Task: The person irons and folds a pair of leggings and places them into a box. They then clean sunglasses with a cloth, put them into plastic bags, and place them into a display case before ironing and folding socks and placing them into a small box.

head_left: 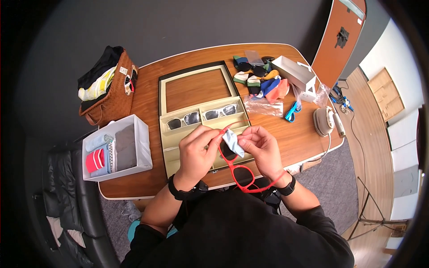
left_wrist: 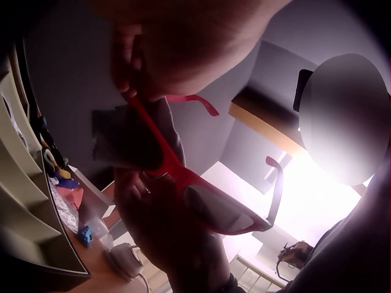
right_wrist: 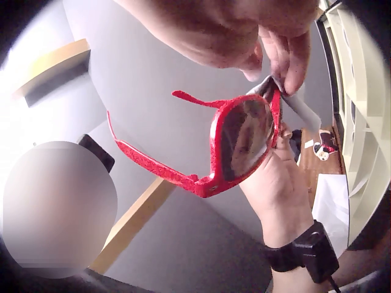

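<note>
Red-framed sunglasses [head_left: 244, 177] with dark lenses hang between the two hands, close to the body. The left hand [head_left: 196, 149] pinches the frame near its upper hinge. A light blue-grey cloth [head_left: 233, 143] lies against the upper lens, pinched by the right hand [head_left: 262, 151] between thumb and fingers. In the left wrist view the sunglasses [left_wrist: 214, 207] hang below the left hand [left_wrist: 195, 49], with the cloth [left_wrist: 122, 137] around one lens. The right wrist view shows the sunglasses [right_wrist: 244, 140] under the right hand [right_wrist: 244, 30], a grey cloth [right_wrist: 299, 112] behind the frame.
An open display case [head_left: 178, 99] holds two white-framed sunglasses [head_left: 184, 120]. Socks [head_left: 270, 85], a white box [head_left: 295, 73], blue glasses [head_left: 292, 111] and a small iron [head_left: 322, 121] stand right. A bin of folded clothes [head_left: 142, 147] and a wicker basket [head_left: 117, 96] are left.
</note>
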`<state>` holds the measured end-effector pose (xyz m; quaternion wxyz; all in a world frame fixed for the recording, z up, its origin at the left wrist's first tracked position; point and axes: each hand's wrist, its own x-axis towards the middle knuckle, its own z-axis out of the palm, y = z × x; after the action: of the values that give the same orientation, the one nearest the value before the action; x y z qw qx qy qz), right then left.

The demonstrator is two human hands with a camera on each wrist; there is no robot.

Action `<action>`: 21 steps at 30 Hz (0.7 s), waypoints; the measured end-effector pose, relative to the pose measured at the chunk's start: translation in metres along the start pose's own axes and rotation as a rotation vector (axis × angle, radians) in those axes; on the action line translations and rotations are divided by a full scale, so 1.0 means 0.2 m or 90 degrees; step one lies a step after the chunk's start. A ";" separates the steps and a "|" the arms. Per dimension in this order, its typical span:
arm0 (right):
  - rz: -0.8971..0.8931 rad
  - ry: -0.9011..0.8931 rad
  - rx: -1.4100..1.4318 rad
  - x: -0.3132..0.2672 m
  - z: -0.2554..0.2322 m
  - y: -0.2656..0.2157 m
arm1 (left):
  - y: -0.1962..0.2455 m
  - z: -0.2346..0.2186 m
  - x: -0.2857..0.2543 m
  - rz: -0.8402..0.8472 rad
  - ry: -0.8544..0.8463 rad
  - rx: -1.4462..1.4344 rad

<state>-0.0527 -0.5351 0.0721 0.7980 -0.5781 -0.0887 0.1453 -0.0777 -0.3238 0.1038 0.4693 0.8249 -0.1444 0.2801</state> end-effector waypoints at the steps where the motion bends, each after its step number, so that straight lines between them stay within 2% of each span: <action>1: 0.007 0.008 -0.014 0.01 0.00 0.00 | 0.01 0.00 0.00 0.018 0.001 0.004; 3: 0.049 -0.029 0.029 0.01 0.02 -0.02 | 0.01 0.02 -0.01 0.053 0.009 0.007; 5: 0.169 -0.037 -0.014 0.00 0.08 -0.10 | 0.02 0.04 -0.01 0.088 0.017 0.011; 8: 0.186 -0.050 -0.008 0.01 0.07 -0.07 | 0.02 0.05 -0.03 0.188 0.009 0.060; 13: 0.201 -0.049 0.017 0.01 0.07 -0.03 | 0.01 0.04 -0.04 0.188 0.014 0.057; 15: 0.138 -0.066 -0.038 0.01 0.06 0.00 | 0.00 0.05 -0.05 0.187 0.012 0.056; 19: 0.167 -0.072 -0.055 0.01 0.08 -0.05 | -0.01 0.04 -0.06 0.157 0.005 0.042; 21: 0.187 -0.100 0.005 0.03 0.06 -0.02 | -0.02 0.04 -0.06 0.156 0.006 0.043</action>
<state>-0.0514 -0.5231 0.0791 0.7611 -0.5683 -0.0647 0.3059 -0.0831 -0.3293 0.0910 0.4046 0.8148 -0.2324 0.3440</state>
